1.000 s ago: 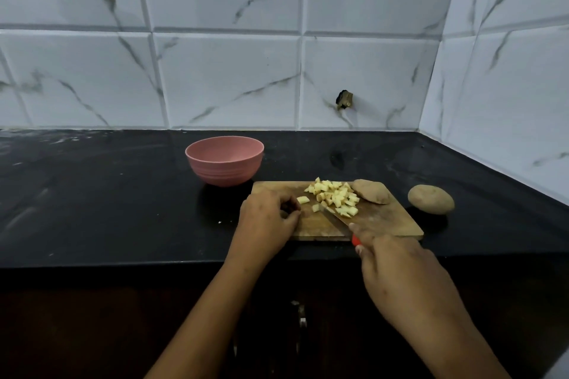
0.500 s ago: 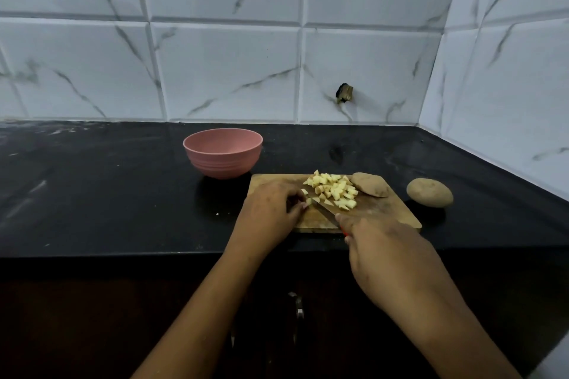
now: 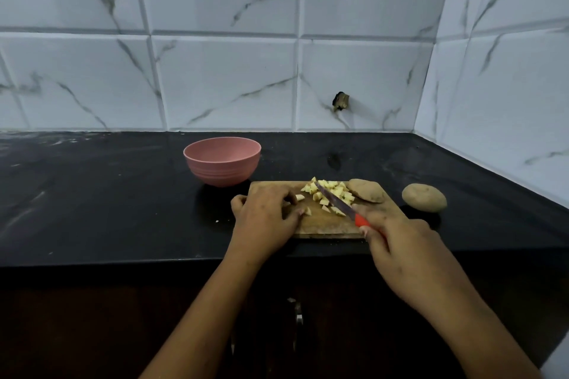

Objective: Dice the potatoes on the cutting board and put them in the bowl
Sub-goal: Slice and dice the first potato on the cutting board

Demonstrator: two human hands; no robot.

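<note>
A wooden cutting board (image 3: 326, 224) lies on the black counter with a heap of yellow potato dice (image 3: 331, 194) on its far half. A potato half (image 3: 367, 190) rests skin up at the board's far right corner. My right hand (image 3: 400, 249) grips the red handle of a knife (image 3: 335, 198), whose blade points up and left over the dice. My left hand (image 3: 264, 215) rests on the board's left end, fingers curled, with a small potato piece (image 3: 303, 204) at its fingertips. The pink bowl (image 3: 222, 164) stands behind the board to the left.
A whole unpeeled potato (image 3: 424, 197) lies on the counter right of the board. White marble tiled walls close the back and right side. The counter's front edge (image 3: 154, 263) runs below my hands, with dark cabinets under it.
The knife blade has swung from low across the board's front to lie over the heap of dice. My left hand stayed at the board's left end, its fingers opening slightly.
</note>
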